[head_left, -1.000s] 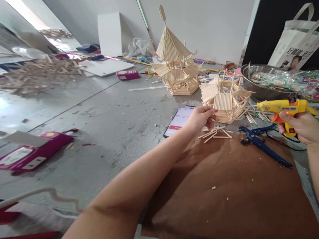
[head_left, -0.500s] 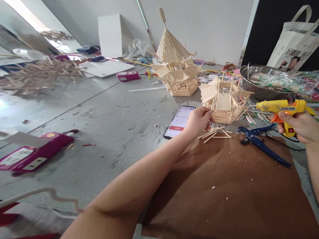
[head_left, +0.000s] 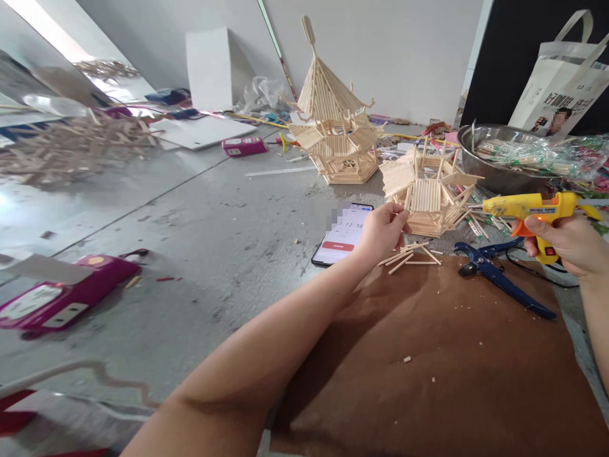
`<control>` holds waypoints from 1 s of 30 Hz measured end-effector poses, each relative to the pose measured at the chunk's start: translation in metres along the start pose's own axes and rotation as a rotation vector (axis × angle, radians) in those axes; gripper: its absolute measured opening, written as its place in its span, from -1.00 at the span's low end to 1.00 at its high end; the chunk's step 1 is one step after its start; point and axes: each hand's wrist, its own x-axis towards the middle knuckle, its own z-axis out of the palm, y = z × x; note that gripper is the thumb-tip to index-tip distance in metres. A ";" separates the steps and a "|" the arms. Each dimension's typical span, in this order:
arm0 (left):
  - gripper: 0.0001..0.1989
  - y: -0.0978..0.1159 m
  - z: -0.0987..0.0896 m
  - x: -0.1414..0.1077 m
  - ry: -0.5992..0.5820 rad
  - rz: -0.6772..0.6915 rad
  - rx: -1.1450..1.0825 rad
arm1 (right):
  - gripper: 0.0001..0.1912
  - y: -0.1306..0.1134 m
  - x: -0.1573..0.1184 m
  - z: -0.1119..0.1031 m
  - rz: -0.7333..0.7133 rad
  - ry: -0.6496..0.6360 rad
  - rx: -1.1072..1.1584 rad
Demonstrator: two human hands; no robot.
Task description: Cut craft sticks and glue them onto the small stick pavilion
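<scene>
My left hand point(head_left: 384, 228) is pinched closed at the lower left side of a small pavilion model point(head_left: 427, 195) built from thin wooden sticks. Its fingertips meet the model's edge, and what lies between them is hidden. My right hand point(head_left: 564, 241) grips a yellow glue gun point(head_left: 533, 206) with an orange trigger and a lit red switch. The gun's nozzle points left, close to the model's right side. Loose wooden sticks point(head_left: 404, 257) lie just below my left hand. Beside my left wrist, a phone point(head_left: 337, 244) shows a running timer.
A taller stick pavilion point(head_left: 335, 120) stands behind. Blue cutters point(head_left: 507, 279) lie on a brown sheet point(head_left: 428, 393). At the right, a metal bowl point(head_left: 499, 174) holds wrapped sticks, near a white bag point(head_left: 554, 82). A purple power strip point(head_left: 78, 289) and a stick pile point(head_left: 76, 149) are on the left.
My right hand has moved the glue gun slightly left, bringing its nozzle closer to the small pavilion model. My left hand has stayed almost still.
</scene>
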 end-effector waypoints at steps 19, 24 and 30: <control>-0.88 -0.015 -0.005 -0.010 0.149 0.273 0.407 | -0.68 0.001 0.001 -0.002 -0.009 0.007 0.001; -0.85 -0.010 -0.002 -0.028 -0.197 0.501 0.666 | -0.68 0.003 0.002 -0.006 0.004 0.020 0.008; -0.79 -0.008 0.010 -0.041 -0.701 0.656 0.939 | -0.67 0.000 0.002 -0.007 -0.001 0.012 -0.009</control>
